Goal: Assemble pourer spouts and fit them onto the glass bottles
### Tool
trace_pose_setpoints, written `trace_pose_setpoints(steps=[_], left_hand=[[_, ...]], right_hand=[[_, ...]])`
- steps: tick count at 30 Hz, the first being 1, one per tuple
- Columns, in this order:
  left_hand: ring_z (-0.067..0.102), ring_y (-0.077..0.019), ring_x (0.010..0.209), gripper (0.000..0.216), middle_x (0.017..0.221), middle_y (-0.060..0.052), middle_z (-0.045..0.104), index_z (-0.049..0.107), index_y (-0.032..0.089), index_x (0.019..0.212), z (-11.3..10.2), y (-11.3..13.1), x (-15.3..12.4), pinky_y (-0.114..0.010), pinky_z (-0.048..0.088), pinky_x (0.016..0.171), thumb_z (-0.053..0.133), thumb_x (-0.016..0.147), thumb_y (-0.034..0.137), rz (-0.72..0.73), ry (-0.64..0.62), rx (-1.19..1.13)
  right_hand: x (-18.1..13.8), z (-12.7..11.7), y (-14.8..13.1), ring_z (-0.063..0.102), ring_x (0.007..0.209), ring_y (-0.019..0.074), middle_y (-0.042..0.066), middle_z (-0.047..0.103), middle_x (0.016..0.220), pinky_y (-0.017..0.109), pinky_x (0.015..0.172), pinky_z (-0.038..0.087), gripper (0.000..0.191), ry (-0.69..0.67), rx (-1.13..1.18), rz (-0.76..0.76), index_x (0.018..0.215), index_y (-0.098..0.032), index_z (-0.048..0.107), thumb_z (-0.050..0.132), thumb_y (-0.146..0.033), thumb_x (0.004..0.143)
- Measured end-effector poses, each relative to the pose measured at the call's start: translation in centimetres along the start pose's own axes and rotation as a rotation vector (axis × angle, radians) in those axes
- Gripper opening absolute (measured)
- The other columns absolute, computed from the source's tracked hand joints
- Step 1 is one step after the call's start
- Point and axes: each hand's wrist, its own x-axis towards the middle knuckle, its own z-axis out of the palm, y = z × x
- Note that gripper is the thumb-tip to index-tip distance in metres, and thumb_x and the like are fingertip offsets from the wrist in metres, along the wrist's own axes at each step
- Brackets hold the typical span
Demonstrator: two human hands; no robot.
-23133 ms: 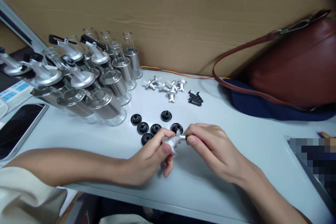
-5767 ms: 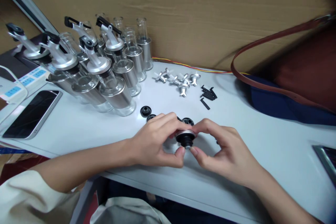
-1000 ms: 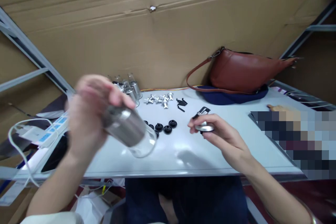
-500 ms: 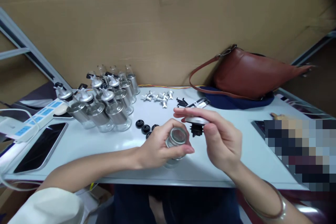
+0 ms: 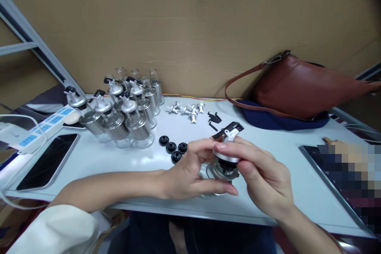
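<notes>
My left hand [image 5: 190,174] is wrapped round a clear glass bottle [image 5: 208,171], its mouth tilted toward the right. In my right hand [image 5: 266,178] I grip a silver pourer cap [image 5: 228,152] with a black lever on top and a black stopper below. The stopper's lower end is at the bottle's mouth; how deep it sits I cannot tell. Beyond my left hand lie several round black stoppers [image 5: 171,147]. Farther back are small silver spout pieces [image 5: 193,113] and thin black levers [image 5: 214,118].
Several glass bottles with metal sleeves [image 5: 114,129], some capped, stand at the left. A power strip [image 5: 44,129] and a phone [image 5: 49,160] lie left of them. A brown bag [image 5: 297,87] rests on dark blue cloth [image 5: 282,117] at the back right. A dark flat device [image 5: 309,158] lies right.
The pourer cap in my right hand has come down and over to the bottle's mouth. My left hand has tilted the bottle toward it. The view has shifted slightly.
</notes>
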Motion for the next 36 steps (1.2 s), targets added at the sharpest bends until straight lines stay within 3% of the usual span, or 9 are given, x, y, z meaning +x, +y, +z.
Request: trace_pose_setpoints(steps=[3,7,14,18,23,27,30,36], left_hand=[[0.061,-0.0142,0.092,0.055,0.102,-0.001,0.052,0.025,0.037,0.13,-0.2,0.4,0.4,-0.031,0.056,0.082,0.061,0.091,0.026,0.005,-0.03,-0.052],[0.061,-0.0136,0.092,0.049,0.11,-0.004,0.051,0.03,0.037,0.131,-0.6,1.2,0.9,-0.027,0.055,0.078,0.058,0.093,0.023,-0.063,-0.096,-0.125],[0.059,-0.017,0.109,0.043,0.111,-0.002,0.057,0.037,0.035,0.124,-1.3,1.0,1.2,-0.031,0.053,0.087,0.06,0.092,0.018,0.017,-0.137,-0.102],[0.051,-0.0206,0.127,0.046,0.117,-0.003,0.058,0.037,0.035,0.125,-1.6,0.9,1.2,-0.038,0.049,0.098,0.061,0.09,0.015,0.03,-0.155,-0.092],[0.045,-0.0236,0.136,0.053,0.133,-0.008,0.051,0.036,0.034,0.129,-1.5,0.6,1.0,-0.04,0.047,0.102,0.06,0.089,0.01,0.118,-0.138,-0.089],[0.053,-0.0237,0.128,0.059,0.133,-0.009,0.053,0.035,0.034,0.13,-1.3,0.3,0.8,-0.037,0.049,0.097,0.064,0.084,0.009,0.139,-0.113,-0.094],[0.062,-0.0187,0.115,0.056,0.12,-0.006,0.061,0.038,0.032,0.128,-1.2,0.4,0.7,-0.033,0.05,0.094,0.065,0.085,0.009,0.087,-0.107,-0.135],[0.063,-0.0167,0.116,0.052,0.12,-0.004,0.062,0.041,0.033,0.124,-1.1,0.7,0.3,-0.03,0.052,0.091,0.065,0.085,0.008,0.006,-0.115,-0.223]], right_hand=[[-0.2,-0.1,0.1,0.065,0.075,0.019,0.001,0.072,0.091,0.032,0.066,0.055,0.032,-0.007,-0.004,-0.023,0.127,-0.04,0.057,0.039,-0.032,0.102],[-0.6,-0.8,0.0,0.066,0.073,0.0172,0.0,0.07,0.088,0.029,0.062,0.055,0.027,0.008,-0.008,-0.023,0.123,-0.039,0.055,0.043,-0.029,0.101],[0.2,-2.0,-0.4,0.064,0.067,0.0161,0.001,0.069,0.08,0.03,0.063,0.056,0.022,-0.111,0.041,-0.092,0.114,-0.03,0.059,0.048,-0.019,0.098],[0.1,-2.0,-0.4,0.065,0.071,0.0167,0.001,0.07,0.085,0.032,0.067,0.058,0.032,-0.151,0.022,-0.099,0.118,-0.03,0.057,0.055,-0.012,0.092],[-1.1,-2.5,-0.6,0.064,0.109,0.0259,0.008,0.068,0.117,0.043,0.091,0.057,0.05,-0.135,-0.223,-0.157,0.127,-0.029,0.056,0.067,-0.01,0.082],[-1.5,-3.1,-0.9,0.066,0.104,0.0211,0.006,0.071,0.109,0.038,0.104,0.05,0.048,-0.171,-0.357,-0.198,0.13,-0.024,0.057,0.068,-0.013,0.084],[-1.5,-3.4,-1.1,0.066,0.1,0.0178,0.005,0.07,0.108,0.032,0.099,0.052,0.051,-0.186,-0.386,-0.195,0.134,-0.024,0.054,0.065,-0.01,0.086],[-1.3,-3.3,-1.6,0.067,0.091,0.0155,0.004,0.069,0.103,0.028,0.087,0.057,0.044,-0.166,-0.424,-0.206,0.129,-0.024,0.059,0.06,-0.006,0.089]])
